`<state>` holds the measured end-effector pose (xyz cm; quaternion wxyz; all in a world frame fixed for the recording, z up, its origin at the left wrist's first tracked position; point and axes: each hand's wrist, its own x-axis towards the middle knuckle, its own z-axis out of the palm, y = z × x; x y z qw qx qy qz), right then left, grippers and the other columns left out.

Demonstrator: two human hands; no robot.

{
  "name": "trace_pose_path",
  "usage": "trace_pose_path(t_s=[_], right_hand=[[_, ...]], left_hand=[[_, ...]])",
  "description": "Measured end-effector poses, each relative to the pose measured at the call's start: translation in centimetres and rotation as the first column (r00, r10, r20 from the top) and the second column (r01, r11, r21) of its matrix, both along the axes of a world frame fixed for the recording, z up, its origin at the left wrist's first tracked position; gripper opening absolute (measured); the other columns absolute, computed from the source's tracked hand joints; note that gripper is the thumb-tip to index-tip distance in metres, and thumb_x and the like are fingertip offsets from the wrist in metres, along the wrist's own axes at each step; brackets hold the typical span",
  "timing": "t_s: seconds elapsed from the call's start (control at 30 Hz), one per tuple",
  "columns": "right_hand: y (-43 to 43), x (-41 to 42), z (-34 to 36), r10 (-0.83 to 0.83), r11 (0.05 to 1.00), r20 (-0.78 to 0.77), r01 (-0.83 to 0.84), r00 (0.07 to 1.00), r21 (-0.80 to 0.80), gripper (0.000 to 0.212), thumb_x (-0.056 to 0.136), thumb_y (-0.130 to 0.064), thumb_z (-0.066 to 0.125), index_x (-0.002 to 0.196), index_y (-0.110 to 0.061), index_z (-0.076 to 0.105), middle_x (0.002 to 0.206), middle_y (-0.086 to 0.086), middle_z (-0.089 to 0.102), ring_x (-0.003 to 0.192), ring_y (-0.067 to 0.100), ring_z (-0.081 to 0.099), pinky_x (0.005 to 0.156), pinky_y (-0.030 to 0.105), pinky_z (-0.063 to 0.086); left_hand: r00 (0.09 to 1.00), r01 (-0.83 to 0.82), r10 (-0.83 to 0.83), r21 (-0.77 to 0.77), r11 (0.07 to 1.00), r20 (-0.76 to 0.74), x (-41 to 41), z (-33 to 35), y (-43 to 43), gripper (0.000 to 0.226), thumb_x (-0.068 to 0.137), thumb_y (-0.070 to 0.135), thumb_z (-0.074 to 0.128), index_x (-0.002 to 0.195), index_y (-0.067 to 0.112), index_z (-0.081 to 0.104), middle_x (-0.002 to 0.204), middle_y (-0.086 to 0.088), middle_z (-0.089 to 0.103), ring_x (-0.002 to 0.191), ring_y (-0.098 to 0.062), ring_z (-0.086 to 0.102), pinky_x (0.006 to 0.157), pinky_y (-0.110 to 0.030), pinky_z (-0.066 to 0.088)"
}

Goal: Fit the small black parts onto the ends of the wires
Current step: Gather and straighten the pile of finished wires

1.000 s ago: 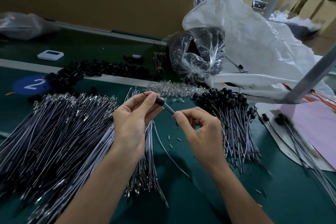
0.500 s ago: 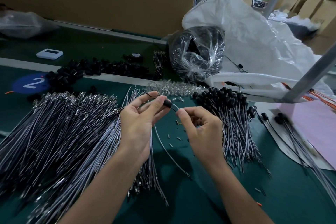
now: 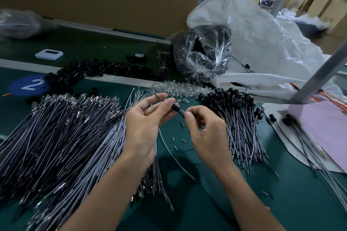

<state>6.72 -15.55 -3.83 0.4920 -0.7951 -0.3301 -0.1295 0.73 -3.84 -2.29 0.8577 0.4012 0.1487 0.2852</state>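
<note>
Green counter (image 3: 206,204), and just above it the black part (image 3: 176,107) sits pinched in the left hand (image 3: 144,124); the right hand (image 3: 206,137), pinching the wire (image 3: 173,157), has closed right up against it, the gap gone, so the end looks nearly seated. Bare wires (image 3: 65,127) lie heaped left, capped ones (image 3: 238,118) right

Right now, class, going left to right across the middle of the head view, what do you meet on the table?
bare wires → left hand → black part that it pinches → wire end → right hand pinching that end → capped wires → pink sheet
</note>
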Motion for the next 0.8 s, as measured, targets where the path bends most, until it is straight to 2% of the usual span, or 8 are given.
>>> trace_pose_path(t_s=[0.07,0.2,0.33,0.53,0.6,0.7,0.8], right_hand=[[-0.07,0.00,-0.02,0.000,1.000,0.007,0.000,1.000,0.016,0.011,0.095,-0.013,0.061,0.087,-0.010,0.067,0.072,-0.007,0.060,0.063,0.005,0.052,0.060,0.011,0.038],[-0.08,0.06,-0.04,-0.003,0.996,-0.011,0.004,1.000,0.092,0.002,0.089,-0.009,0.069,0.087,-0.008,0.070,0.075,-0.003,0.066,0.066,0.008,0.058,0.062,0.017,0.047],[-0.03,0.09,-0.01,0.001,0.989,-0.046,0.006,0.999,0.151,0.004,0.087,-0.006,0.070,0.085,-0.010,0.068,0.075,-0.002,0.066,0.066,0.007,0.059,0.064,0.014,0.046],[-0.09,0.16,-0.28,0.015,0.996,-0.013,-0.014,1.000,0.092,0.009,0.093,-0.012,0.064,0.087,-0.008,0.070,0.074,-0.003,0.065,0.065,0.009,0.057,0.060,0.017,0.045],[-0.14,0.23,-0.20,0.006,0.996,0.006,-0.007,1.000,0.086,0.009,0.093,-0.012,0.064,0.087,-0.009,0.069,0.074,-0.004,0.063,0.065,0.008,0.056,0.059,0.014,0.043],[-0.28,0.31,-0.07,0.019,0.993,-0.012,-0.017,1.000,0.118,0.003,0.089,-0.009,0.069,0.087,-0.011,0.070,0.077,-0.003,0.066,0.069,0.009,0.061,0.063,0.012,0.045],[-0.38,0.31,-0.04,0.020,0.992,0.021,-0.022,1.000,0.124,0.007,0.086,-0.005,0.072,0.086,-0.012,0.071,0.077,-0.002,0.067,0.069,0.011,0.062,0.061,0.015,0.046]], left_hand=[[1.000,0.003,-0.003,-0.002,1.000,0.005,0.02,-0.07,0.01,0.038,0.063,0.015,0.075,0.098,0.004,0.066,0.082,-0.009,0.076,0.076,-0.015,0.073,0.072,-0.022,0.058],[1.000,0.011,-0.011,0.007,1.000,0.015,0.03,-0.30,0.10,0.035,0.065,0.014,0.075,0.098,0.003,0.067,0.082,-0.009,0.076,0.078,-0.016,0.073,0.073,-0.022,0.058],[1.000,0.021,-0.021,0.021,1.000,0.009,0.09,-0.50,0.02,0.034,0.066,0.015,0.075,0.097,0.003,0.068,0.084,-0.009,0.076,0.079,-0.016,0.074,0.072,-0.021,0.057],[0.999,0.031,-0.031,0.036,0.999,0.017,-0.01,-0.46,-0.11,0.034,0.066,0.015,0.075,0.097,0.004,0.068,0.085,-0.010,0.076,0.081,-0.017,0.073,0.072,-0.021,0.057],[0.999,0.037,-0.038,0.040,0.998,0.014,-0.06,-0.38,-0.14,0.035,0.067,0.013,0.075,0.098,0.002,0.067,0.086,-0.011,0.076,0.082,-0.018,0.073,0.072,-0.021,0.057],[0.999,0.037,-0.037,0.049,0.998,0.001,-0.07,-0.32,-0.22,0.032,0.069,0.009,0.074,0.099,0.001,0.067,0.089,-0.013,0.076,0.083,-0.019,0.074,0.073,-0.022,0.058],[0.999,0.045,-0.045,0.077,0.996,-0.007,-0.08,-0.40,-0.47,0.027,0.073,0.005,0.073,0.100,0.001,0.067,0.090,-0.014,0.076,0.084,-0.020,0.074,0.074,-0.023,0.058]])
